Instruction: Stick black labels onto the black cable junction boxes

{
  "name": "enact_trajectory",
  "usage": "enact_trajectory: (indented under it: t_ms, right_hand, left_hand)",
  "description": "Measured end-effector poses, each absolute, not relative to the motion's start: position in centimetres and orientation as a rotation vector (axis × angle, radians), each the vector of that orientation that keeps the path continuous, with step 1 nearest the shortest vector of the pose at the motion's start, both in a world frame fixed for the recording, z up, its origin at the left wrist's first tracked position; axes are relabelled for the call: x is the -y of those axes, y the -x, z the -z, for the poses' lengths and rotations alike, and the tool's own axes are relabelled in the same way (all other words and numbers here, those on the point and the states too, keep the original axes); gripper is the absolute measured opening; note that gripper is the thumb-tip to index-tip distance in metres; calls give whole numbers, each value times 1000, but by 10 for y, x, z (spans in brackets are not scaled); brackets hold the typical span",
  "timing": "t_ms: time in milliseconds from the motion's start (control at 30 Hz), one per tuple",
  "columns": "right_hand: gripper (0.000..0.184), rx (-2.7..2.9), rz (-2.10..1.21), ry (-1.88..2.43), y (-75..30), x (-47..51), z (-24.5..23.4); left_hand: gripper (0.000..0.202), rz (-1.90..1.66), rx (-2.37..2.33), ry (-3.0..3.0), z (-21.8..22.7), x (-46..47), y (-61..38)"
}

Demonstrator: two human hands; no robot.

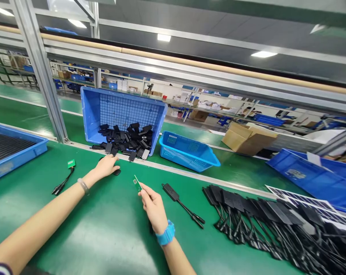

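Observation:
My right hand [155, 208] pinches a small green circuit board [137, 184] by its lower end; something dark, perhaps its cable, shows below the palm. My left hand [106, 166] reaches to the front of the tipped blue crate [88, 114], thumb and fingers apart, over small black plastic covers [124, 139] spilling from it. One black cover [117, 172] lies just beside that thumb; whether the hand touches it is unclear. To the right of my right hand lies a black cased module with a forked cable [171, 192]. Another green board with a black cable [71, 164] rests at the left.
Several cased modules with cables [247, 206] lie piled at the right, beside printed panel sheets [304, 200]. A light-blue basket [187, 152] stands behind the metal rail. Blue trays [18, 160] flank the bench, and a metal post [43, 72] rises at the left.

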State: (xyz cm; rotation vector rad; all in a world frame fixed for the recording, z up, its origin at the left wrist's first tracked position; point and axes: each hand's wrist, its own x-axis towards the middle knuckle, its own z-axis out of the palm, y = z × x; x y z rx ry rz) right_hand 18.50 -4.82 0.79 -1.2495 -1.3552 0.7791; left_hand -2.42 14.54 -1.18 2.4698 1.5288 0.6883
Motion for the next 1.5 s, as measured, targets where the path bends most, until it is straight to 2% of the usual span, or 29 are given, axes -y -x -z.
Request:
enact_trajectory:
  t_ms: [100, 200, 433, 633, 800, 933, 1100, 1500]
  right_hand:
    - [34, 1619, -321, 1259, -186, 50, -4]
    - [37, 1715, -120, 1272, -191, 50, -2]
    - [32, 1557, -211, 1359, -203, 50, -10]
    - [26, 1621, -81, 1271, -201, 57, -22]
    - [26, 1847, 89, 1138, -193, 65, -21]
    - [28, 1880, 14, 1134, -188, 72, -22]
    - [34, 1839, -40, 1166, -183, 79, -23]
    - [35, 1857, 35, 1130, -185, 83, -19]
  left_hand:
    - [41, -750, -1477, -2469, 9, -159, -13]
    - [42, -830, -1419, -2411, 3, -164, -47]
    - [36, -960, -1165, -1957, -18, -130, -55]
    - [34, -766, -831, -1426, -21, -59, -15]
    - [38, -770, -666, -1096, -11, -20, -2]
    - [50, -832, -539, -914, -4, -5, -3]
    - [51, -878, -460, -826, 2, 6, -8]
    - [45, -1011, -483, -897, 3, 18, -11]
